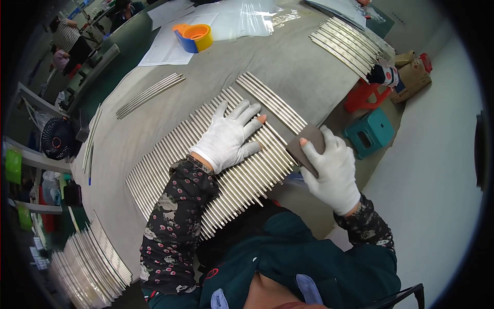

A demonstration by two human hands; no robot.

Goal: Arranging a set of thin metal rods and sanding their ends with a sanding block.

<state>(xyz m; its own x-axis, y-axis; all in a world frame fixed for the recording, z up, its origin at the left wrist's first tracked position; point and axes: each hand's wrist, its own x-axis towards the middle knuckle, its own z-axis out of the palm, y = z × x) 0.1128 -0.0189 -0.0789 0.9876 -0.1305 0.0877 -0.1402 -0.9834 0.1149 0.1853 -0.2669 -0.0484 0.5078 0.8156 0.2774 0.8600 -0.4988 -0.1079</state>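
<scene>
A wide row of thin silvery metal rods (163, 159) lies side by side on the grey table. My left hand (224, 135), in a white glove with bare fingertips showing, rests flat on the rods with its fingers spread. My right hand (334, 172), gloved the same way, grips a brown-grey block that looks like a sanding sponge (316, 135). That block sits against the right-hand ends of the rods, my thumb on its near face. Just beyond my left hand, a narrow group of rods (272, 102) lies slightly apart and reaches to the block.
A few loose rods (149, 96) lie at the left. An orange, blue and yellow tape roll (194, 38) stands on papers. More rods (347, 46) lie far right; wrapped bundles (87, 268) stand near left. Stools, red (360, 97) and teal (371, 133), are beyond the right edge.
</scene>
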